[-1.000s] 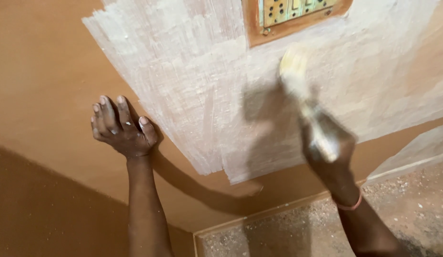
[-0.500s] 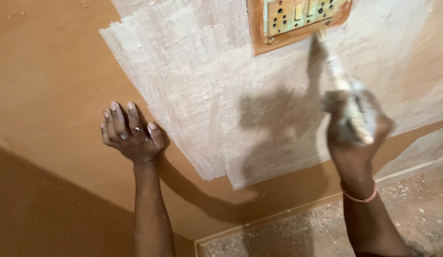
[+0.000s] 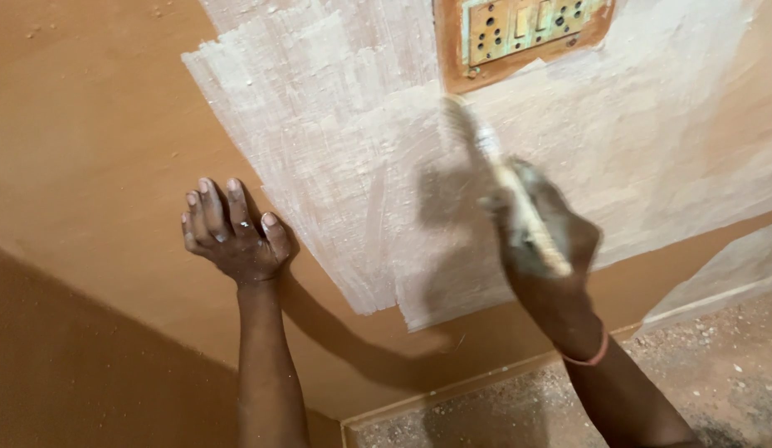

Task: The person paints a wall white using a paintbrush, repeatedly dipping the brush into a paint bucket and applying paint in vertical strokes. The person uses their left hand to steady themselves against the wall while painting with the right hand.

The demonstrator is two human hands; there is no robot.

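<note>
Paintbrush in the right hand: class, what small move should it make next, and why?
Probably a short stroke down and left across the white patch. The right hand holds the paintbrush with its bristles just under the switch plate, where coverage looks thin and streaky. The left hand is braced flat on the bare tan wall.

— What sort of place is this?
— A room indoors under redecoration: an orange-brown wall [image 3: 95, 124] partly covered by a rough white coat [image 3: 336, 149], a paint-smeared switch and socket plate [image 3: 531, 25], and a gritty, dusty floor [image 3: 718, 373].
</note>
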